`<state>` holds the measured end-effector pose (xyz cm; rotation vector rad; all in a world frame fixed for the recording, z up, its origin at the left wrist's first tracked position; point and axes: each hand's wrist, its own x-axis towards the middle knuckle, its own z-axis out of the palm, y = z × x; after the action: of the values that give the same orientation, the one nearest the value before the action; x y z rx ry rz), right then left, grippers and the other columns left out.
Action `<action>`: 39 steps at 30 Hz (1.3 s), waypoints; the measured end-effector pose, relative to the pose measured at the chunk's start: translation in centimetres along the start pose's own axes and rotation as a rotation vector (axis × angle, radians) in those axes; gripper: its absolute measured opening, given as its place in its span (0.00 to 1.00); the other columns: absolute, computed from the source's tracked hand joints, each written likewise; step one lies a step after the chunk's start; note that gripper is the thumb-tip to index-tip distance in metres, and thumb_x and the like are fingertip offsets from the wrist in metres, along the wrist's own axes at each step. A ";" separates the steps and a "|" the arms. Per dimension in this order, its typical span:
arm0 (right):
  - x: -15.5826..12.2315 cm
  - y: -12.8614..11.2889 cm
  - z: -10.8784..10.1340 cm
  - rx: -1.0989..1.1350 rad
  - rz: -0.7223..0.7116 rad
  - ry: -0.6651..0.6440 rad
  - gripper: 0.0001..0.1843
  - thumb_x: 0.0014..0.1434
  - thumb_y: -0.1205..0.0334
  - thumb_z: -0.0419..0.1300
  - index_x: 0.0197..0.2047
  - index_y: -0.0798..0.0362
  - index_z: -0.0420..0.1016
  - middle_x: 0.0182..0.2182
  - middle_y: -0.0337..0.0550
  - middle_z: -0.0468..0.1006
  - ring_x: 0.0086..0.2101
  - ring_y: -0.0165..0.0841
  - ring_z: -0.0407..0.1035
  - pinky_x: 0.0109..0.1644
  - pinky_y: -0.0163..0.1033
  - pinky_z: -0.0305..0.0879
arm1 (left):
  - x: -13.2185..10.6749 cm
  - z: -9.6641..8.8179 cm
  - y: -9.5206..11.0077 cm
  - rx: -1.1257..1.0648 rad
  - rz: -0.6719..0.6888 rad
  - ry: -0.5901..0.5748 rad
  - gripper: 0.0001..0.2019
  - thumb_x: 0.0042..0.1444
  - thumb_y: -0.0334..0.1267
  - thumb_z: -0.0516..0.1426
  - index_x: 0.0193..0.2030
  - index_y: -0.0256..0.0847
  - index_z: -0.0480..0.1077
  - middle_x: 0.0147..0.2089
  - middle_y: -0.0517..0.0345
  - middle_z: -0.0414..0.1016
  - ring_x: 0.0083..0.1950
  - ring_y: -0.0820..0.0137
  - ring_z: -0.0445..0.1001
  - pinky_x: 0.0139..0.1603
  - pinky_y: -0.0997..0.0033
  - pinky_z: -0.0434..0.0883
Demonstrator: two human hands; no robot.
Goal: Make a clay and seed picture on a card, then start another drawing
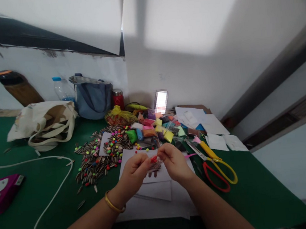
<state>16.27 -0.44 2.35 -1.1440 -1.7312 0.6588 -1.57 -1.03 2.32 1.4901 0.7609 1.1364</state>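
Over sheets of white paper point(157, 192), my left hand point(134, 170) is closed in a pinch on a small red piece point(153, 159) that looks like soft clay. My right hand point(174, 162) meets it from the other side, its thumb and finger pinched at the piece's right end, where a whitish bit shows. Below the fingertips, several sunflower seeds point(155, 173) lie on the paper. To the left spreads a heap of striped sunflower seeds point(93, 168) mixed with small coloured balls. Small packets of coloured clay point(149, 132) are piled beyond my hands.
Scissors with red and yellow handles point(215, 160) lie right of the paper beside a yellow cutter point(208, 150). A white cable point(64, 185) curves across the green table at left. A cloth bag point(44, 122), blue bag point(92, 99), and red flask point(117, 98) stand behind.
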 end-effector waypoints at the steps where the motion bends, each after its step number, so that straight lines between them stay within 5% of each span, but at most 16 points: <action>1: 0.0 0.1 0.0 0.041 0.055 0.011 0.11 0.64 0.58 0.55 0.30 0.50 0.68 0.28 0.39 0.69 0.31 0.34 0.64 0.36 0.38 0.60 | -0.1 -0.1 -0.1 0.005 0.023 0.037 0.21 0.64 0.45 0.53 0.21 0.41 0.57 0.21 0.63 0.59 0.24 0.75 0.58 0.26 0.73 0.58; 6: 0.2 0.8 0.1 0.336 0.255 0.026 0.13 0.64 0.52 0.55 0.32 0.51 0.67 0.24 0.35 0.67 0.27 0.30 0.61 0.33 0.35 0.59 | 0.0 -0.2 -0.9 -0.159 -0.001 0.172 0.18 0.64 0.43 0.54 0.24 0.41 0.58 0.23 0.65 0.58 0.24 0.76 0.56 0.26 0.73 0.56; 16: -0.3 1.7 1.3 0.862 0.436 -0.040 0.14 0.59 0.49 0.63 0.35 0.50 0.68 0.28 0.35 0.73 0.26 0.29 0.67 0.30 0.34 0.64 | 0.7 -0.3 -2.2 -0.373 -0.118 0.088 0.18 0.64 0.48 0.55 0.27 0.41 0.56 0.22 0.68 0.57 0.21 0.79 0.52 0.22 0.77 0.51; 26: 0.0 0.1 1.2 1.169 0.439 0.215 0.11 0.54 0.56 0.69 0.32 0.52 0.72 0.29 0.37 0.79 0.28 0.27 0.71 0.32 0.30 0.67 | 1.0 -0.4 -2.1 -0.175 -0.164 0.088 0.18 0.62 0.49 0.55 0.28 0.41 0.57 0.20 0.69 0.57 0.20 0.79 0.53 0.21 0.77 0.52; 31: -0.2 -0.5 1.3 1.241 0.452 0.193 0.11 0.56 0.57 0.68 0.33 0.52 0.72 0.29 0.35 0.78 0.28 0.26 0.71 0.32 0.30 0.68 | 1.1 -0.8 -3.1 -0.089 -0.189 0.048 0.19 0.61 0.52 0.55 0.28 0.41 0.57 0.20 0.69 0.58 0.20 0.79 0.55 0.21 0.77 0.54; 39: -0.2 0.5 1.8 1.061 0.451 0.200 0.13 0.55 0.54 0.68 0.35 0.51 0.70 0.28 0.35 0.77 0.26 0.25 0.68 0.30 0.30 0.65 | 1.2 -0.8 -2.4 -0.090 -0.186 0.051 0.20 0.64 0.53 0.51 0.27 0.41 0.58 0.21 0.68 0.59 0.21 0.78 0.57 0.22 0.75 0.57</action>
<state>14.86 -0.28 1.15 -0.7584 -0.7106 1.4460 -1.64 0.91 0.34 1.2914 0.8540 1.0576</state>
